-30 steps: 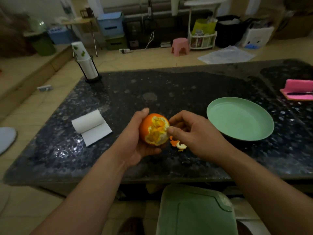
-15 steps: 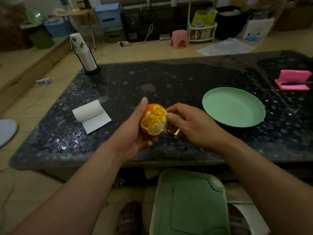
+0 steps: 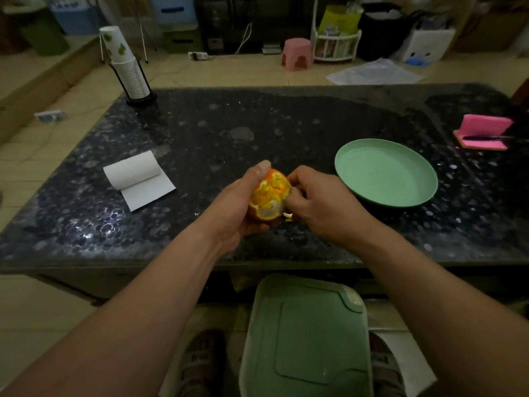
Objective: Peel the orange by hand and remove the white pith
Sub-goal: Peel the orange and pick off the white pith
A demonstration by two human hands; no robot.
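A partly peeled orange (image 3: 268,196) is held just above the dark stone table (image 3: 257,133), its bared flesh and white pith facing me. My left hand (image 3: 239,204) grips it from the left, thumb up along its top. My right hand (image 3: 320,200) presses against the fruit's right side, thumb and fingertips pinching at the peel's edge. A small scrap of peel (image 3: 287,215) shows below the fingers; whether it lies on the table or hangs from the fruit I cannot tell.
A green plate (image 3: 386,173) sits right of my hands. A paper towel roll (image 3: 137,179) lies to the left, a stack of paper cups (image 3: 127,70) at the far left corner, a pink holder (image 3: 483,131) at the far right. A green bin lid (image 3: 306,339) is below the table edge.
The view has tilted down and both hands sit lower in it. The peeled patch on the orange has grown. My right hand has closed in against the fruit's right side.
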